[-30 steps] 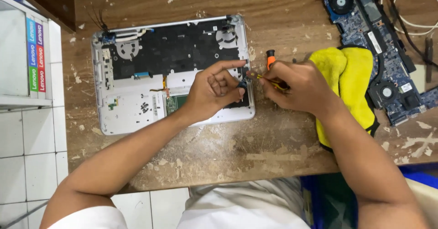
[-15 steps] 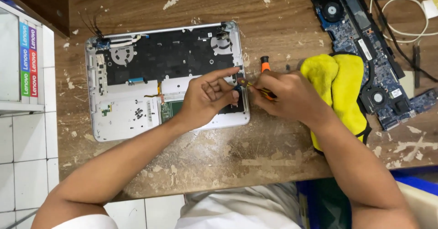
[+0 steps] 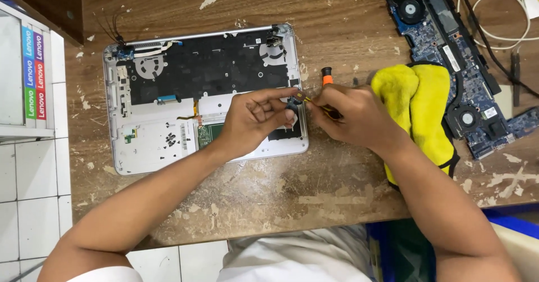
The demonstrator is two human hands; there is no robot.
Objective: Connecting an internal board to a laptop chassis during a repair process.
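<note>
An opened silver laptop shell (image 3: 151, 147) lies inside-up on the worn wooden table, its black keyboard backing showing. My left hand (image 3: 255, 119) rests over the shell's right edge and pinches a small round part (image 3: 300, 96) between thumb and forefinger. Just right of it, my right hand (image 3: 351, 116) grips a thin yellow-shafted tool (image 3: 314, 103) whose tip meets that small part. A small orange-handled screwdriver (image 3: 326, 75) stands just above my right hand.
A folded yellow cloth (image 3: 418, 108) lies under my right forearm. A blue laptop motherboard with two fans (image 3: 449, 46) sits at the right, with white cable (image 3: 505, 32) beyond it. White shelving with coloured labels (image 3: 28, 74) stands at the left, beside a tiled floor.
Both hands have stayed at the shell's right edge with only slight finger shifts around the small part. The camera view has drifted a little.
</note>
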